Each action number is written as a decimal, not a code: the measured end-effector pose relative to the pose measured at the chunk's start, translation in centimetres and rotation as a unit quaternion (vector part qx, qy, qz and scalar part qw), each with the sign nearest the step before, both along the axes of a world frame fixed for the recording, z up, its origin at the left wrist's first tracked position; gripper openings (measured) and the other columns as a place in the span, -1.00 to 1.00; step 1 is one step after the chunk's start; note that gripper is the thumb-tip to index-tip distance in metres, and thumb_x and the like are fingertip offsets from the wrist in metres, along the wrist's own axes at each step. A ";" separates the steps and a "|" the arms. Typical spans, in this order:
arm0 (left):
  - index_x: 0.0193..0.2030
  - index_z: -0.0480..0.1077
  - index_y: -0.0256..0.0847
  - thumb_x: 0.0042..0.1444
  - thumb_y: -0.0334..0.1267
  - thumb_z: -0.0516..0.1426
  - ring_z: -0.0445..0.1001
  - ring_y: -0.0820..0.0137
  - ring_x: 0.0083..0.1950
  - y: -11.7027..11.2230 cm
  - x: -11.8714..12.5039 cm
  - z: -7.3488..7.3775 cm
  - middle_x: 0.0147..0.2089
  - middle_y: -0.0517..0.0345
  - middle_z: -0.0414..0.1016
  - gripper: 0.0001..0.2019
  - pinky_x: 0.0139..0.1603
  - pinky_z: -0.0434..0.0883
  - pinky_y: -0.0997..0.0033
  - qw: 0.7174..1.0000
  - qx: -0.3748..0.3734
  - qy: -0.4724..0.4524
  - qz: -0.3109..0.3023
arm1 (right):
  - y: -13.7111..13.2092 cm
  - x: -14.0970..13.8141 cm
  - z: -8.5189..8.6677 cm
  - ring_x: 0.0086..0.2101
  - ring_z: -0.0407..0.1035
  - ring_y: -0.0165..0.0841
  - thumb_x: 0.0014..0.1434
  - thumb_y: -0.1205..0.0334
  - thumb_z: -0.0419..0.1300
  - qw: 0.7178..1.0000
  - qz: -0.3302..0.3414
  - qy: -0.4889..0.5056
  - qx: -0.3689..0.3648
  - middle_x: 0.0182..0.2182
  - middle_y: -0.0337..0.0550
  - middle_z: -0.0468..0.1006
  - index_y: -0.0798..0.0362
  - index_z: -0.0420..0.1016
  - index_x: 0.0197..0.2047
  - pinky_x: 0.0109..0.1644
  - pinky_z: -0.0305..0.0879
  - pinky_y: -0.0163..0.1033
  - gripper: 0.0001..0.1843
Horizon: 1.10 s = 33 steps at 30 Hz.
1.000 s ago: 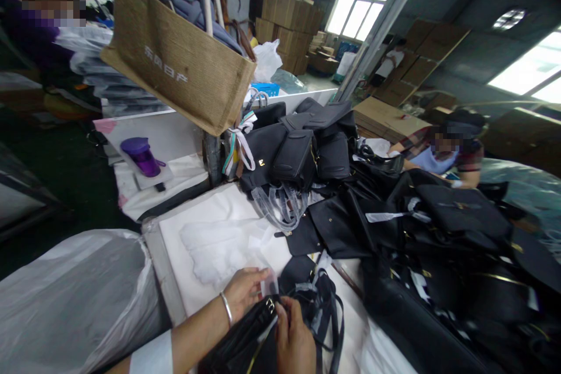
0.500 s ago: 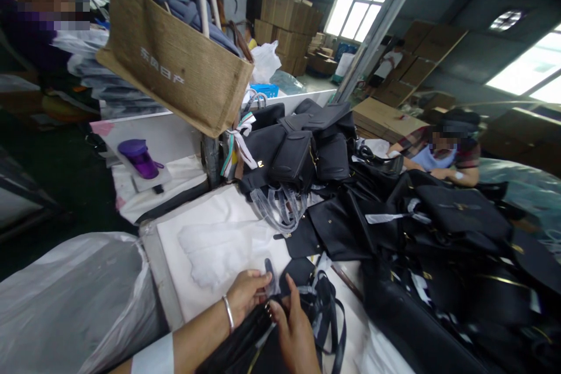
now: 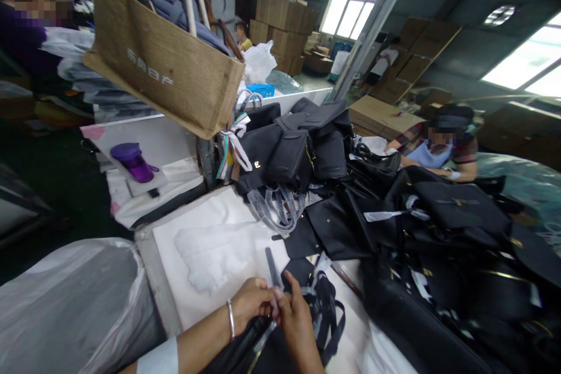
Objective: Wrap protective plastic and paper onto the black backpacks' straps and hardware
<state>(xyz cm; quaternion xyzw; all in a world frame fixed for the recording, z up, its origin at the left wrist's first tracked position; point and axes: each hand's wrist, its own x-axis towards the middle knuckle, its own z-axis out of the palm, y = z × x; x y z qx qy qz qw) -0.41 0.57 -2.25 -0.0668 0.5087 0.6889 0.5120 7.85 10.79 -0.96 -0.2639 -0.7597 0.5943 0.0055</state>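
My left hand (image 3: 252,307), with a silver bangle on the wrist, is closed in a pinch beside my right hand. My right hand (image 3: 294,317) also has its thumb pinched in, with the index finger stretched forward. Between the fingertips a narrow dark strap (image 3: 272,263) in clear plastic film sticks up and away from me. Under both hands lies a black bag (image 3: 232,346) with a gold-coloured zip, partly hidden by my forearms. Loose black straps (image 3: 335,327) trail to the right of my right hand.
White cloth (image 3: 205,257) covers the tabletop. Black bags (image 3: 284,158) are heaped behind and to the right. A plastic-lined bin (image 3: 74,304) stands left, near a purple cup (image 3: 134,162). A jute bag (image 3: 162,64) hangs above. A co-worker (image 3: 447,143) sits across.
My fingertips have drawn together on the film-wrapped strap, and more of it now stands out beyond them. The view has shifted slightly.
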 end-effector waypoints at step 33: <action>-0.24 0.47 -0.20 0.15 -0.24 0.06 0.45 0.24 -0.08 -4.7 -9.1 -2.3 -0.22 0.03 0.55 -0.82 -0.06 0.32 0.29 0.886 -0.283 0.360 -0.069 | 7.5 1.9 -5.2 -0.30 0.52 -0.14 0.22 -0.11 -0.19 0.972 -0.052 -0.128 0.189 -0.23 0.09 0.58 0.08 0.23 0.15 -0.25 0.40 -0.13 -0.41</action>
